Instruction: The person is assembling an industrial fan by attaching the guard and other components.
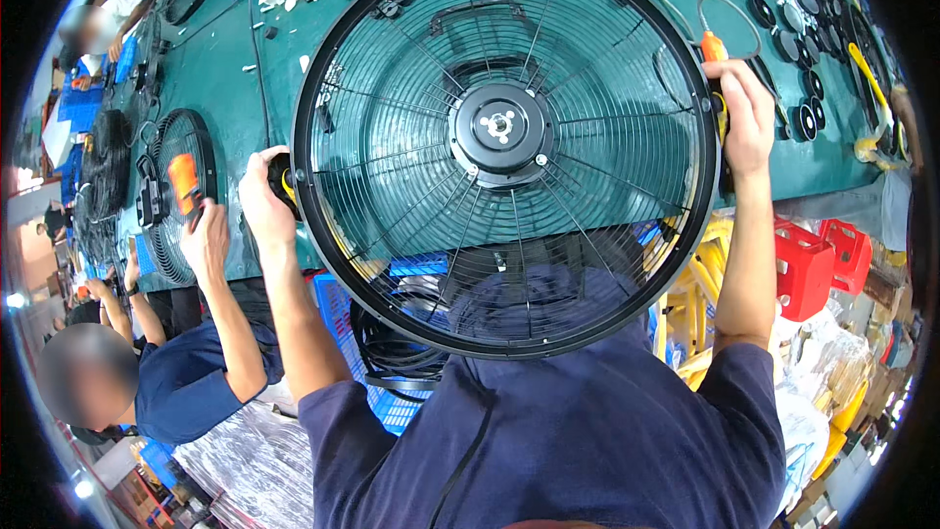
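A large round black fan [500,125] is held up in front of my body. It has a wire grille, a dark centre hub with several screws around it, and a wide outer ring. My left hand [266,198] grips the ring at its left side, fingers wrapped behind the edge. On the opposite side my right hand [746,120] clasps the ring the same way, its fingertips partly hidden. Just beyond my right hand lies an orange-handled tool [714,45] with a cable. Through the wires the green tabletop shows.
Loose small parts and screws lie on the green table [220,73]. Round black parts [805,118] gather at the far right. At left, a co-worker's hand [206,243] holds an orange power tool [183,182] by another fan grille. Red stools [805,269] and a blue crate [335,318] stand below.
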The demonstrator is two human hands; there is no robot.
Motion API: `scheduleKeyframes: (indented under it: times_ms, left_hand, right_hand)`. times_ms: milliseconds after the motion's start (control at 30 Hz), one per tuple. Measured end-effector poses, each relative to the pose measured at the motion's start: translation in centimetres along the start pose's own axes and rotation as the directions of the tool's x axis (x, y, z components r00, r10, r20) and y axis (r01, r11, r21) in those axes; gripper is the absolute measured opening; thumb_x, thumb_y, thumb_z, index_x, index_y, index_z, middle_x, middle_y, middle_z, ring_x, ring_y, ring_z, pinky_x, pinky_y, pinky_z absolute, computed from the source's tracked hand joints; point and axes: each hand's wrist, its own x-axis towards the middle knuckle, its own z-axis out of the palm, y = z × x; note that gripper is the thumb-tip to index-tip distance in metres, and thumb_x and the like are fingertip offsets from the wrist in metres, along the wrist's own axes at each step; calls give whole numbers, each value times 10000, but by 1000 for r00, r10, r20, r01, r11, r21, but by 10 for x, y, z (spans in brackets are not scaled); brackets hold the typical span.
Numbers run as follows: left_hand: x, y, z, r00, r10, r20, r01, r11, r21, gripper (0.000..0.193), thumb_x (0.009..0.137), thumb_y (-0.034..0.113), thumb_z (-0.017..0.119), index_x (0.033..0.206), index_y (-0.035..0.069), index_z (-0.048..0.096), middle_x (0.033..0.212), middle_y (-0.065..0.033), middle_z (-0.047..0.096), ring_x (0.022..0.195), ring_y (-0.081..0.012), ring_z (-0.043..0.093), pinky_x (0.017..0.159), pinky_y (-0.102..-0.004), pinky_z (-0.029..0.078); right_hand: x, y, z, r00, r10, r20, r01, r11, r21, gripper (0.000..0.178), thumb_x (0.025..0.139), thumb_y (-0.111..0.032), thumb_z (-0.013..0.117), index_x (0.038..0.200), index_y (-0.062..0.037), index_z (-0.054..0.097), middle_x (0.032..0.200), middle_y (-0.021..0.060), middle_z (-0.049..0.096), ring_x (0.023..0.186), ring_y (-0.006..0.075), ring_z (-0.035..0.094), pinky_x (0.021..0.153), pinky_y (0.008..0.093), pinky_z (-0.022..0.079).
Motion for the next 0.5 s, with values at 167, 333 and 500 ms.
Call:
scheduleKeyframes:
  times_ms: [167,333,500]
  left_hand:
    - [-1,-23,11,973,192,-129,-216,954,-207,465,1055,282,335,1044,-37,673,907,-73,670,792,-126,599,731,-260,471]
    - [4,8,-5,999,-45,23,49,978,-204,429,1035,331,429,1128,-17,662,1020,-96,681,914,-149,626,847,-286,487]
    - [9,17,-11,838,-510,193,545,783,-298,468,1038,396,452,1084,-7,686,907,-82,702,801,-145,634,765,-279,497]
  right_hand:
    - [22,-35,1,896,443,37,-445,893,72,288,964,-238,554,880,16,662,847,-12,626,827,84,540,786,242,424]
    - [10,-16,-15,955,204,216,-207,978,-9,357,1007,-293,509,1103,20,650,1066,56,653,995,144,576,939,281,416]
    - [-3,-21,-9,994,50,94,-44,997,-67,331,998,-252,483,1106,17,645,1044,82,649,990,160,581,929,289,422]
